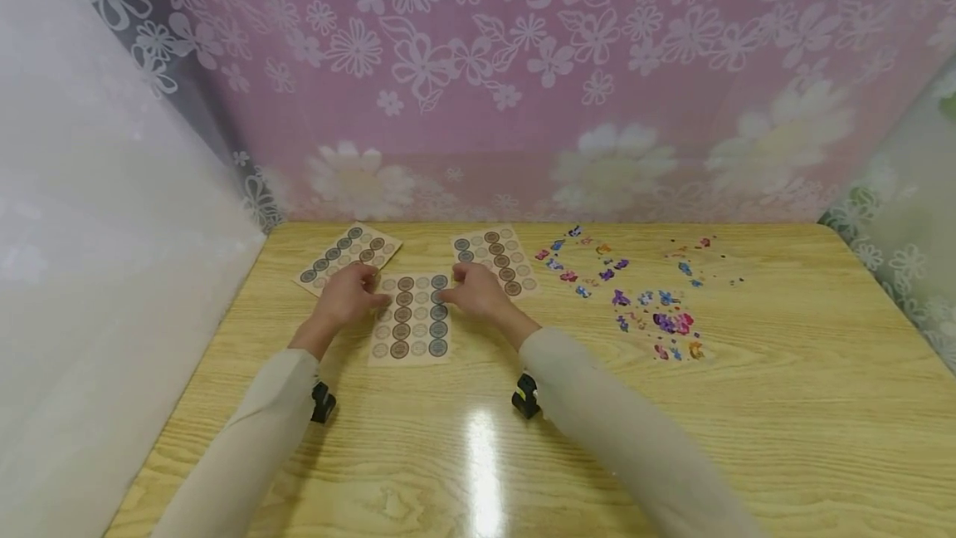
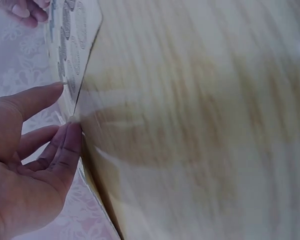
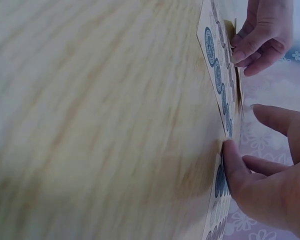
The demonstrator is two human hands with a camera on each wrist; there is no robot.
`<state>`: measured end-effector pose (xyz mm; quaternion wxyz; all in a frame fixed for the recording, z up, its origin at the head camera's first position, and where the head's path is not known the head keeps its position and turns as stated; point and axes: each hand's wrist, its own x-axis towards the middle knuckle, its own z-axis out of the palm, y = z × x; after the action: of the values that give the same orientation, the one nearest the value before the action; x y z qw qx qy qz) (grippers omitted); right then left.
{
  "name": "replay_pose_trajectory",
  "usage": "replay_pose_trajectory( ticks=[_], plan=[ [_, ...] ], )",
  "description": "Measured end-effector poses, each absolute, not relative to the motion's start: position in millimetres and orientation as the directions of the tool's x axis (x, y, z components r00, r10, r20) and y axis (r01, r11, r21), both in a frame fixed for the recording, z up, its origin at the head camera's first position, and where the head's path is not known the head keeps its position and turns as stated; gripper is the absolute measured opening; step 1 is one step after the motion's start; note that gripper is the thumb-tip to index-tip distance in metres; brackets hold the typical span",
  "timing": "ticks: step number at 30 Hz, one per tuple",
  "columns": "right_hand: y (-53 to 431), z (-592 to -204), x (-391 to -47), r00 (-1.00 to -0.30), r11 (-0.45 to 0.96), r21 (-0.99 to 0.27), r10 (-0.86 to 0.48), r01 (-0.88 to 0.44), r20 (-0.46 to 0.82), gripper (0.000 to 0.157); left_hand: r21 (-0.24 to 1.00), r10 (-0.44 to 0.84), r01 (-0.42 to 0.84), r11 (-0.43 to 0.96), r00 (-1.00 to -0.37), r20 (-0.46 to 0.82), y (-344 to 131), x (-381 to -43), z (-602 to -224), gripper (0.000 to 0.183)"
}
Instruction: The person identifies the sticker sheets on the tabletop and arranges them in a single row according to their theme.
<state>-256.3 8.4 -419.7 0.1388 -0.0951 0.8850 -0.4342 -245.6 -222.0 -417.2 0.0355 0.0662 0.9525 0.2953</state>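
Note:
A pale sheet of round stickers, printed in brown, cream and blue-grey columns, lies between the two hands. At its left edge, my left hand has its thumb over the sheet; in the left wrist view the fingertips rest at the edge, apart from the thumb. My right hand is at the opposite edge. From the right wrist view, its index fingertip touches the sheet's far corner while the thumb stands away. Similar sheets lie behind, one tilted at the left, one at the right.
Several small, colourful flower and butterfly shapes are spread over the right part of the wooden table. A pink floral curtain hangs along the back edge, with a white curtain at the left.

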Motion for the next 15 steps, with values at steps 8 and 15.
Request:
replay_pose_trajectory(
  ticks=[8, 15],
  plan=[
    [-1.8, -422.3, -262.8, -0.954, 0.681, -0.723, -0.279, -0.118, -0.107, 0.045, 0.519, 0.193, 0.133, 0.845, -0.979, -0.064, -220.0, -251.5, -412.4, 0.040],
    [-7.8, -422.7, -262.6, -0.959, 0.733, -0.672, -0.253, -0.103, -0.129, 0.023, 0.533, 0.209, 0.109, 0.839, -0.969, -0.132, -220.6, -257.8, -409.2, 0.041]
  ],
)
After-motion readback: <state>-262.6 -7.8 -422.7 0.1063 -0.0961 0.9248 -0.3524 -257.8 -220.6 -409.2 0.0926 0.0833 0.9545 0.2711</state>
